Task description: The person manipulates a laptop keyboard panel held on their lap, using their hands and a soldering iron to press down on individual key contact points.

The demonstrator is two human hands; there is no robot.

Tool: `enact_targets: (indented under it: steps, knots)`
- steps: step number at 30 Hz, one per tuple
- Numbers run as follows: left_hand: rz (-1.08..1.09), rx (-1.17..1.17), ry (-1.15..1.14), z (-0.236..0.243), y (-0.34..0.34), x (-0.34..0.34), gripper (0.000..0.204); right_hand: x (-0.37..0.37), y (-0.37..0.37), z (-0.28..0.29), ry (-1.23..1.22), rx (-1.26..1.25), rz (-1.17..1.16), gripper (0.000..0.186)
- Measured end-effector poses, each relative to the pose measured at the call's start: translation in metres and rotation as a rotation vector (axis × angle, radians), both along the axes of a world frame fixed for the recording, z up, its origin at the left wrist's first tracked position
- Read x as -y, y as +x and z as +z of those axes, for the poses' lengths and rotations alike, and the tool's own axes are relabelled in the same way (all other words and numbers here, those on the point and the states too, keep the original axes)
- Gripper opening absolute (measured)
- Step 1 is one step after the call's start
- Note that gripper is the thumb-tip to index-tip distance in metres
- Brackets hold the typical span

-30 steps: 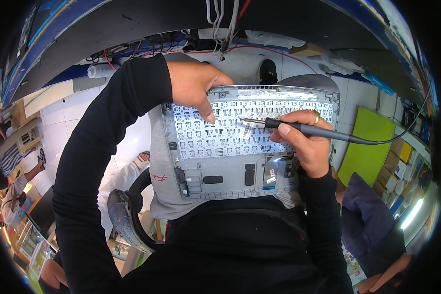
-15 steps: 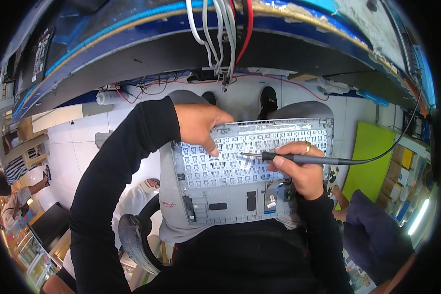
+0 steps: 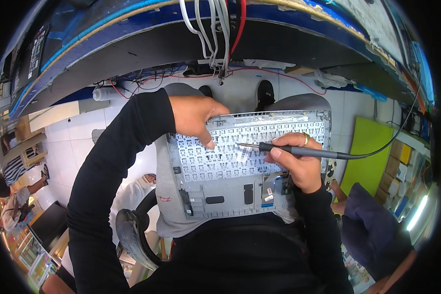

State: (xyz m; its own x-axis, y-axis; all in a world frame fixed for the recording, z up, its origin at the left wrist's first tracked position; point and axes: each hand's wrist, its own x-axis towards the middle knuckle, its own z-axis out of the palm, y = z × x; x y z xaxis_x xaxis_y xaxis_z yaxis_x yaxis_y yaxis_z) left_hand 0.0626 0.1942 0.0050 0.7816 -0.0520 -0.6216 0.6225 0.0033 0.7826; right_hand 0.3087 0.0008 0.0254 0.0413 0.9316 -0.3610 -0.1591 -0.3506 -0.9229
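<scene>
A grey laptop palm-rest cover (image 3: 213, 211) lies inside-up across my lap. The silvery back of its keyboard (image 3: 196, 169), marked with rows of small dark cut-outs, fills the far part. My left hand (image 3: 198, 117) grips the cover's far left edge, its thumb pressed on the keyboard back. In my right hand (image 3: 301, 164) is a soldering iron (image 3: 299, 150), held like a pen and pointing left. Its tip is over or on the keyboard back beside a white barcode label (image 3: 243, 153); contact cannot be made out. A ribbon cable (image 3: 268, 188) sits near the lower right.
The iron's black cord (image 3: 402, 127) runs off to the right. White and red cables (image 3: 213, 39) hang from the workbench edge (image 3: 132, 46) ahead. A chair armrest (image 3: 127, 232) is at lower left, a green panel (image 3: 365, 152) at right. Other people (image 3: 17, 201) are at the far left.
The view has shifted slightly, so the cover and both hands appear a little higher and to the left. The iron's tip has moved slightly left relative to the label. Both grips are unchanged.
</scene>
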Motion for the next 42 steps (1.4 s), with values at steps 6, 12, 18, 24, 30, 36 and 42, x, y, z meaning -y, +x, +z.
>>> enact_targets:
  steps: [6,12,18,24,30,36,42]
  knots:
    - [0.016,-0.014,-0.031,-0.001,0.0,0.0,0.045,-0.001,0.007,-0.002,0.05,0.111,0.063,0.013]
    - [0.0,-0.031,-0.006,-0.001,0.003,0.0,0.046,0.0,0.008,-0.002,0.026,0.082,0.039,0.013]
    - [-0.005,-0.03,0.012,0.002,0.002,0.0,0.048,0.0,0.008,-0.002,0.055,0.101,0.055,0.013]
    - [-0.043,-0.028,0.056,0.004,0.006,-0.002,0.051,0.001,0.008,0.001,0.037,0.067,0.026,0.014]
    - [-0.076,-0.105,0.087,0.01,0.032,-0.002,0.054,0.005,0.011,-0.004,0.043,0.074,0.007,0.015]
    - [-0.079,-0.026,0.013,-0.013,0.039,-0.001,0.056,0.004,0.01,-0.003,0.054,0.115,0.041,0.013]
    - [-0.039,0.014,-0.152,-0.034,0.038,-0.004,0.056,0.004,0.007,-0.003,0.022,0.091,0.02,0.014]
